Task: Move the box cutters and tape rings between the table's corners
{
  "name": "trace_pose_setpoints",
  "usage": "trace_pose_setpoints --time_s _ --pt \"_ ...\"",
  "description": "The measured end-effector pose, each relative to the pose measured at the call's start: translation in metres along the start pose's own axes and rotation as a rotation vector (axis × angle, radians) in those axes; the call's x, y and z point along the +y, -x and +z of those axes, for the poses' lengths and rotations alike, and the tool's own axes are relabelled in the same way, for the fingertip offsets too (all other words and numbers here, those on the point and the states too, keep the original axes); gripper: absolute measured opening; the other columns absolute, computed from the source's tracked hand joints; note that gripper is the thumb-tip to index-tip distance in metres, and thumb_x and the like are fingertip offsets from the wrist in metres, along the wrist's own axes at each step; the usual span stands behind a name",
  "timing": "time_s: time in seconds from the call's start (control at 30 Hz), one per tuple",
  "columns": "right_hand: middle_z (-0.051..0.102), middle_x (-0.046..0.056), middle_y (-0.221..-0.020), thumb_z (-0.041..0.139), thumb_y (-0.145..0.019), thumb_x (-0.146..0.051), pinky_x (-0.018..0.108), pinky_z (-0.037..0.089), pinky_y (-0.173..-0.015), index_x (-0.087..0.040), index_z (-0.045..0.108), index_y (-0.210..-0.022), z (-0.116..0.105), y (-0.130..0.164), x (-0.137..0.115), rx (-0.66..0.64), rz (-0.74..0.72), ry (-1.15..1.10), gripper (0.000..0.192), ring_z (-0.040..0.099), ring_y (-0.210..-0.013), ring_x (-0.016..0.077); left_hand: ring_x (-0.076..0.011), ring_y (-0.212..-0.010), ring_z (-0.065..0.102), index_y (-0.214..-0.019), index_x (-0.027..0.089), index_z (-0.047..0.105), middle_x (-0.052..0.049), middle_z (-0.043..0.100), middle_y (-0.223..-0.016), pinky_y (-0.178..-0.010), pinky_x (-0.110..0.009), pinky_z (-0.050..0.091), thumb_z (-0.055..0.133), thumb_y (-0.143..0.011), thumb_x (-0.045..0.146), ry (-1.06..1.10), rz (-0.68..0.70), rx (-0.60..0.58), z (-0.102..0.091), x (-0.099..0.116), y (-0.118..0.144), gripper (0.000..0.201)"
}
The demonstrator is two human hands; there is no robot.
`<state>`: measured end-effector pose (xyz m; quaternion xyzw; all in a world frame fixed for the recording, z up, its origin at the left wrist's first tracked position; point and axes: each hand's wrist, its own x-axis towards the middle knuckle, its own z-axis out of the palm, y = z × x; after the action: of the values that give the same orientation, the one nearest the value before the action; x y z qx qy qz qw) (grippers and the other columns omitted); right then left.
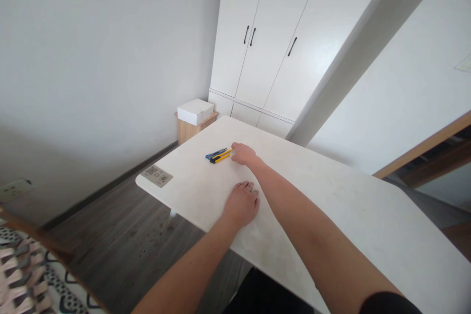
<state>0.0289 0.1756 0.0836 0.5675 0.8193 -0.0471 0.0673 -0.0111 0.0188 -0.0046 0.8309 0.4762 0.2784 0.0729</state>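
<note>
Resting flat and open, palm down near the front edge of the worktop (331,196), the left hand (241,203) is holding nothing. Beyond it, the right hand (243,153) is reaching toward the far left part of the worktop, its fingers loosely curled and touching the end of a yellow utility knife (222,157); whether they are gripping it I cannot tell. A blue utility knife (215,153) is lying just beside the yellow one, touching or nearly so. Both are sitting fairly near the far edge, so a nudge could be pushing them off. A grey label (156,175) is lying at the left corner.
</note>
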Motion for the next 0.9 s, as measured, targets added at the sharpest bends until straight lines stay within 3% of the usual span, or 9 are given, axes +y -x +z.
trace_pose_setpoints --time_s 0.17,0.43,0.6,0.77,0.9 --pt "0.061 0.012 -0.137 0.063 -0.083 -0.023 0.036 0.051 -0.089 -0.023 0.056 -0.134 -0.007 -0.007 0.027 -0.054 0.012 0.049 0.051 0.06 -0.119 0.0284 -0.0272 -0.127 0.055 -0.111 0.019 0.071 -0.014 0.063 -0.132 -0.111 -0.048 0.041 0.047 -0.096 0.028 -0.014 -0.007 0.008 0.002 0.0 0.0 0.03" --pt "0.06 0.012 -0.136 0.067 -0.082 -0.022 0.036 0.051 -0.087 -0.027 0.057 -0.135 0.013 -0.011 0.03 -0.099 -0.07 0.078 0.055 0.061 -0.116 0.0282 -0.0285 -0.128 0.054 -0.111 0.017 0.071 -0.016 0.063 -0.134 -0.112 -0.048 0.04 0.045 -0.097 0.028 -0.02 0.003 -0.017 0.001 -0.001 0.0 0.031" --pt "0.064 0.013 -0.13 0.07 -0.078 -0.019 0.033 0.05 -0.086 -0.022 0.061 -0.126 0.014 -0.008 0.036 -0.114 -0.111 0.109 0.05 0.063 -0.113 0.0271 -0.0267 -0.126 0.056 -0.111 0.018 0.072 -0.014 0.064 -0.132 -0.111 -0.046 0.04 0.045 -0.097 0.028 -0.027 0.007 -0.02 0.0 -0.002 0.0 0.032" --pt "0.067 0.01 -0.126 0.07 -0.078 -0.02 0.031 0.048 -0.085 -0.023 0.063 -0.125 0.007 0.022 0.065 -0.103 -0.062 0.099 0.047 0.062 -0.113 0.0258 -0.0277 -0.128 0.055 -0.116 0.018 0.071 -0.015 0.062 -0.136 -0.111 -0.047 0.04 0.045 -0.097 0.028 -0.028 0.006 -0.045 -0.001 -0.003 0.0 0.034" --pt "0.068 0.01 -0.123 0.07 -0.079 -0.027 0.032 0.048 -0.078 -0.024 0.061 -0.129 0.001 0.079 0.118 -0.107 0.082 0.082 0.051 0.065 -0.106 0.0274 -0.0282 -0.13 0.054 -0.119 0.019 0.07 -0.013 0.061 -0.139 -0.112 -0.045 0.039 0.043 -0.097 0.028 -0.075 0.011 -0.08 -0.001 -0.004 0.0 0.036"
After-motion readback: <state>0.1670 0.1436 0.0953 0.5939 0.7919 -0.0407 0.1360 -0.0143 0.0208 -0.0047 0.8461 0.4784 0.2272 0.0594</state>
